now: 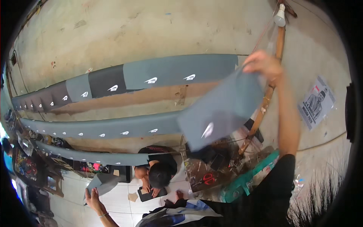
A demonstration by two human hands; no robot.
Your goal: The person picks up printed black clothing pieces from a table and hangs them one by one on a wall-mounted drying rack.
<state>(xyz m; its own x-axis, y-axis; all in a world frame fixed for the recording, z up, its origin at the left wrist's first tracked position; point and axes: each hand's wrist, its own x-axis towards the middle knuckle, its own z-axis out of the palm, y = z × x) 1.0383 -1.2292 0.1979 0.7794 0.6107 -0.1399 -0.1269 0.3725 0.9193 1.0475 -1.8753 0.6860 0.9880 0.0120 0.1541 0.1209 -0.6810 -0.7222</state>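
Note:
High at the right, my right hand (264,66) pinches the upper corner of a grey fabric piece (230,102) with a white printed mark. The piece hangs tilted and slightly blurred, near the right end of the upper row of hung fabric pieces (177,70). At lower left, my left hand (93,201) is closed on grey fabric (104,183), bent over at the top; how many layers it has I cannot tell. Below the upper row run a middle row of grey pieces (87,126) and a lower row (94,156), with similar white marks.
A co-worker (162,172) sits on the tiled floor, hands on a black piece. Red scissors (208,179) lie on a cluttered low table (196,185), beside a green metal machine (245,178). A wooden pole (281,41) carries a light bulb (280,17). A poster (317,102) hangs at right.

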